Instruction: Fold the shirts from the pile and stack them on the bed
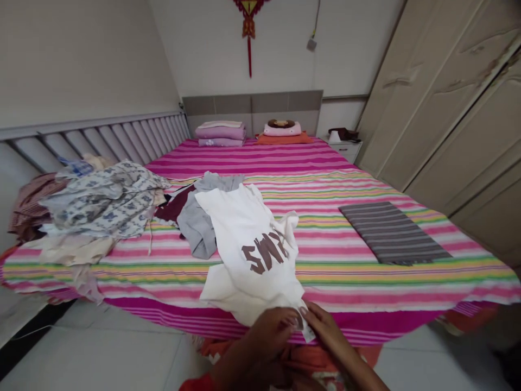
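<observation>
Nearest the camera, both hands meet at the foot edge of the bed. The left hand (273, 329) has its fingers curled down onto the near hem of a white shirt (250, 239). The right hand (326, 329) pinches the same hem just beside it, fingertips almost touching those of the left. Both hands are grasping the fabric.

The white shirt lies crumpled on the striped sheet (325, 187). Its near end hangs slightly over the bed edge at the hands, and brown lettering faces up at its middle. Its far end overlaps a grey garment (197, 225), which in turn lies against a maroon garment (176, 207).

To the left, a loose pile of clothes (101, 201) occupies the bed's left side, with a blue-flowered piece on top and cream and checked pieces beneath. It is apart from the shirt. To the right, well apart from the shirt, a folded grey striped cloth (393, 233) lies flat on the sheet.

At the far end, folded pink blankets (221, 133) are stacked against the headboard (252, 106). Beside them, a pink pillow (282, 128) rests on an orange cloth (285, 139). A white nightstand (345, 147) stands at the bed's far right corner. A wardrobe (456, 108) lines the right wall, and a red ornament (248, 21) hangs above the headboard.
</observation>
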A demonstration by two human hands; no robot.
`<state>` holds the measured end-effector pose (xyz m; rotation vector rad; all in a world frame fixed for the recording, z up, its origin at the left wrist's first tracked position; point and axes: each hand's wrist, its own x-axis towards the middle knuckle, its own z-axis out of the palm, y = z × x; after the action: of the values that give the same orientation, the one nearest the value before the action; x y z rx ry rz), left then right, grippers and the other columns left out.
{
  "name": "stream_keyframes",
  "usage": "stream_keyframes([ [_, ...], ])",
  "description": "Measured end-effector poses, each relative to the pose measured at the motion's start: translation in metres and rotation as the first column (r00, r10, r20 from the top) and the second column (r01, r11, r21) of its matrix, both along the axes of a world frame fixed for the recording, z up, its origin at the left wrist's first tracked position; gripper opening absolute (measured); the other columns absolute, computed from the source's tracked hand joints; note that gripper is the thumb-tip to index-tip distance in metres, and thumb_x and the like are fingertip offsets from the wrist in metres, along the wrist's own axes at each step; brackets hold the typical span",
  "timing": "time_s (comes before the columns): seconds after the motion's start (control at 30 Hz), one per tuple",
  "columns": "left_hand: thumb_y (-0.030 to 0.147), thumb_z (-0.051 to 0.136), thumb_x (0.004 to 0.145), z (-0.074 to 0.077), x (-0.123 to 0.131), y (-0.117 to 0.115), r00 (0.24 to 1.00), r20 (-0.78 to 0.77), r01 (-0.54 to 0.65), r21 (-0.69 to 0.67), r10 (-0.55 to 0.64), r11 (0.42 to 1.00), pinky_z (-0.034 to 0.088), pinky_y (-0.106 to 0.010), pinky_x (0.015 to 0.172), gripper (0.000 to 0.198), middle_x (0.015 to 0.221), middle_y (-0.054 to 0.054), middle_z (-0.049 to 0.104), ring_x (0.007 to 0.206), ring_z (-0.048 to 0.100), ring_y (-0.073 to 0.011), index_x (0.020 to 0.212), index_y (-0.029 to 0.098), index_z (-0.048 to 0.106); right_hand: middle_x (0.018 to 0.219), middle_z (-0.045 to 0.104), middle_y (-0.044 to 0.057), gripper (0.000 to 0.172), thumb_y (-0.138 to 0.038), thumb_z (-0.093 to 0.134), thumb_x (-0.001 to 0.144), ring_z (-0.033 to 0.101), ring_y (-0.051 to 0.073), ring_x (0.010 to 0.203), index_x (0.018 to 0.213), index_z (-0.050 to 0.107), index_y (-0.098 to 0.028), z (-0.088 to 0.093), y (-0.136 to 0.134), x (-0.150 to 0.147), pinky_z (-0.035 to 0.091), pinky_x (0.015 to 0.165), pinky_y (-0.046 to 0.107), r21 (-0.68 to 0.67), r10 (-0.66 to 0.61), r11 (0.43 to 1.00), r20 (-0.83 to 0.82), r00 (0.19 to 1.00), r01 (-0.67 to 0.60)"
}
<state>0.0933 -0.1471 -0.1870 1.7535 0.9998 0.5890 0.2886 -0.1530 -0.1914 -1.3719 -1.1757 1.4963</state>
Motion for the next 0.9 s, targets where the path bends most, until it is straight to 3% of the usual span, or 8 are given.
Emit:
stream_keyframes([
  [0.1,0.040,0.052,0.082,-0.008,-0.039,0.023,0.919,0.032,-0.394,0.089,0.393,0.915,0.053,-0.033,0.078,0.029,0.095,-0.008,0.073,0.084,0.066,-0.0205,0.097,0.021,0.069,0.084,0.073,0.006,0.071,-0.077,0.069,0.057,0.065,0.026,0.083,0.095,0.075,-0.018,-0.005,0.003,-0.005,0.051,0.079,0.038,-0.034,0.012,0.999,-0.037,0.999,-0.013],
  [0.23,0.040,0.059,0.072,-0.025,-0.104,0.058,0.551,0.039,-0.789,0.349,0.834,0.505,0.041,-0.048,0.104,0.047,0.125,-0.015,0.062,0.121,0.053,-0.0308,0.113,0.017,0.061,0.074,0.070,0.003,0.062,-0.071,0.076,0.051,0.061,0.021,0.073,0.081,0.073,-0.017,-0.010,0.010,-0.011,0.048,0.072,0.034,0.001,0.002,1.000,-0.035,0.999,-0.002],
  [0.3,0.040,0.066,0.063,-0.029,-0.128,0.070,0.446,-0.014,-0.824,0.383,0.895,0.417,0.034,-0.052,0.109,0.062,0.127,-0.018,0.058,0.128,0.045,-0.0348,0.119,0.013,0.057,0.067,0.067,0.001,0.057,-0.069,0.076,0.052,0.058,0.019,0.067,0.073,0.071,-0.016,-0.005,0.013,-0.010,0.046,0.067,0.031,0.001,0.010,1.000,-0.038,0.999,-0.010],
  [0.53,0.042,0.075,0.055,-0.005,-0.123,0.061,0.725,-0.088,-0.688,-0.139,0.683,0.712,0.050,-0.041,0.077,0.048,0.079,-0.007,0.066,0.078,0.060,-0.0252,0.092,0.013,0.068,0.071,0.067,0.002,0.053,-0.066,0.072,0.059,0.056,0.017,0.063,0.081,0.070,-0.017,0.044,0.039,0.051,0.044,0.060,0.028,0.138,-0.192,0.973,0.047,0.980,0.184],
  [0.63,0.046,0.077,0.060,0.013,-0.086,0.034,0.892,0.113,-0.367,-0.385,0.438,0.847,0.049,-0.034,0.072,0.048,0.086,-0.007,0.069,0.078,0.062,-0.0218,0.095,0.014,0.070,0.073,0.067,0.004,0.055,-0.070,0.063,0.063,0.057,0.020,0.067,0.083,0.068,-0.018,0.051,0.050,0.091,0.046,0.062,0.031,0.350,-0.518,0.831,0.202,0.831,0.433],
  [0.77,0.042,0.081,0.064,0.025,-0.036,0.001,0.875,0.413,0.036,-0.579,0.255,0.815,0.045,-0.029,0.075,0.051,0.094,-0.005,0.070,0.083,0.061,-0.0187,0.107,0.017,0.068,0.090,0.069,0.013,0.058,-0.071,0.056,0.066,0.060,0.031,0.087,0.085,0.068,-0.018,0.046,0.034,0.104,0.048,0.076,0.044,0.665,-0.767,0.617,0.390,0.509,0.420],
  [0.83,0.042,0.084,0.061,0.024,-0.017,-0.007,0.871,0.432,0.071,-0.582,0.234,0.810,0.042,-0.027,0.073,0.050,0.087,-0.003,0.069,0.079,0.059,-0.0166,0.100,0.015,0.069,0.093,0.069,0.014,0.053,-0.068,0.056,0.070,0.061,0.032,0.090,0.085,0.067,-0.019,0.043,0.014,0.086,0.048,0.080,0.045,0.644,-0.710,0.671,0.416,0.568,0.367],
  [0.9,0.044,0.085,0.058,0.021,-0.001,-0.010,0.867,0.464,0.133,-0.565,0.180,0.814,0.040,-0.025,0.071,0.050,0.081,-0.002,0.067,0.075,0.057,-0.0148,0.096,0.014,0.071,0.082,0.069,0.010,0.047,-0.065,0.056,0.075,0.063,0.027,0.078,0.081,0.067,-0.020,0.041,-0.007,0.057,0.051,0.072,0.039,0.423,-0.445,0.865,0.396,0.803,0.270],
])
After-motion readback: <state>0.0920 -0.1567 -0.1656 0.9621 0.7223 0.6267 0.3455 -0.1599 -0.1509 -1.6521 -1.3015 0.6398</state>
